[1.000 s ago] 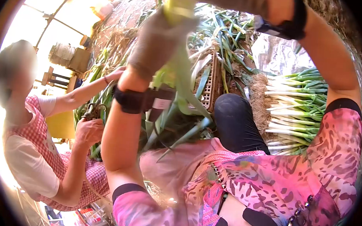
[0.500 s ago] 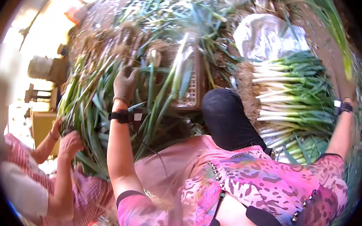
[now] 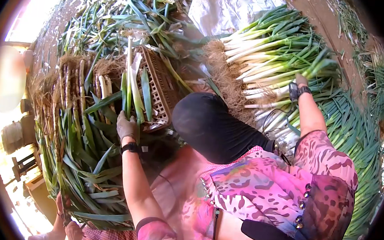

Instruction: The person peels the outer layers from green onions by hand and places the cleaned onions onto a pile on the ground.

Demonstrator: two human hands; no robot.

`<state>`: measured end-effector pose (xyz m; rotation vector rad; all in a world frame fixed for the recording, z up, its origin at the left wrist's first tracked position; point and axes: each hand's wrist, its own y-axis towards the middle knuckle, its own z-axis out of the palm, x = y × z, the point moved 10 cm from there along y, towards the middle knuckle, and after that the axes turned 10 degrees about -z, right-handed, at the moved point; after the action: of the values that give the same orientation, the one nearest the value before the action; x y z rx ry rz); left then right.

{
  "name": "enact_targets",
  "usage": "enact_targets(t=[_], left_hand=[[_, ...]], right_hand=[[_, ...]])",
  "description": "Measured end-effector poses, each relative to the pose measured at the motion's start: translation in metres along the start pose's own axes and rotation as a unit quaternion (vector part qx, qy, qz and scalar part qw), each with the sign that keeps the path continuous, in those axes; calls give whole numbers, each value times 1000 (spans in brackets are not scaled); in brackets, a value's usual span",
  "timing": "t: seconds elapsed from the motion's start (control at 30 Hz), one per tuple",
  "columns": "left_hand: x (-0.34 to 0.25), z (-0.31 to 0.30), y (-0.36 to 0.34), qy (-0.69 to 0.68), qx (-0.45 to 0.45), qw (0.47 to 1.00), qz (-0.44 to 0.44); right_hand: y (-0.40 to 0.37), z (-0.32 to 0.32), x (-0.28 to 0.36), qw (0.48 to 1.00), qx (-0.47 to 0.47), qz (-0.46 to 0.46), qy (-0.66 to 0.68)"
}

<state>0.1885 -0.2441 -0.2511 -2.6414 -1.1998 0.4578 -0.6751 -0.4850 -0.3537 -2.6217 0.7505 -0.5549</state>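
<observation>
My left hand [image 3: 127, 127], in a greyish glove, is closed around a green onion-like leek [image 3: 129, 67], whose white root end points up beside the brown plastic crate [image 3: 155, 82]. Out to the right, my right hand [image 3: 300, 81] is closed on the green part of another leek [image 3: 320, 69], low over a neat pile of cleaned leeks [image 3: 266, 58]. The pile's white stems and roots face left. Untrimmed leeks [image 3: 75, 130] with dry, soiled stems lie left of my left hand.
Stripped leaves [image 3: 114, 18] litter the ground behind the crate. A white plastic sack [image 3: 234, 10] lies behind the pile. More green leaves [image 3: 348, 147] spread along my right side. At lower left, a co-worker's hands [image 3: 73, 231] are at the untrimmed leeks. My dark-clad knee [image 3: 205, 125] is between crate and pile.
The view has turned right. My right hand has come in from the far right edge, lowering its leek onto the pile. My left hand now grips a leek by the crate.
</observation>
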Motion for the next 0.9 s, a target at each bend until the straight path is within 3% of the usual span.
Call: enact_targets(t=[0.03,0.07,0.1,0.17,0.23,0.27,0.3,0.33,0.4,0.43,0.5,0.57,0.63,0.7,0.8,0.87,0.9], left_hand=[[-6,5,2,32,-7,999,2],[-13,8,3,63,-16,998,4],[-19,5,2,93,-22,995,6],[-33,8,-1,144,-40,989,7],[-35,15,0,174,-28,984,-17],[-25,22,5,173,13,984,-50],[-22,21,5,153,30,986,-56],[-17,21,6,104,60,991,-53],[-2,29,17,-1,112,993,-36],[-6,24,5,-137,187,971,-58],[-1,20,8,-264,189,946,11],[-24,-19,-24,-365,218,905,21],[-45,-53,-53,-435,246,865,30],[-60,-83,-84,-428,229,873,42],[-81,-95,-132,-437,284,851,59],[-88,-99,-163,-469,321,822,48],[-87,-100,-175,-491,328,806,34]], right_hand=[[33,15,14,965,14,-125,-228],[32,26,8,999,-12,-23,-28],[32,50,34,982,55,-103,-149],[21,96,84,869,119,-291,-381],[1,134,113,826,153,-339,-424],[-9,125,127,925,99,-271,-248],[-27,118,138,979,42,-191,-59],[-48,124,166,970,65,-228,-56],[-77,135,220,941,94,-324,-42],[-102,133,251,928,151,-339,-22],[-142,132,309,895,169,-409,57],[-197,123,375,840,166,-499,135],[-257,132,433,794,315,-477,206],[-314,128,475,780,391,-384,302],[-307,171,552,659,350,-551,374],[-323,137,573,625,287,-587,427],[-316,130,579,627,322,-496,507]])
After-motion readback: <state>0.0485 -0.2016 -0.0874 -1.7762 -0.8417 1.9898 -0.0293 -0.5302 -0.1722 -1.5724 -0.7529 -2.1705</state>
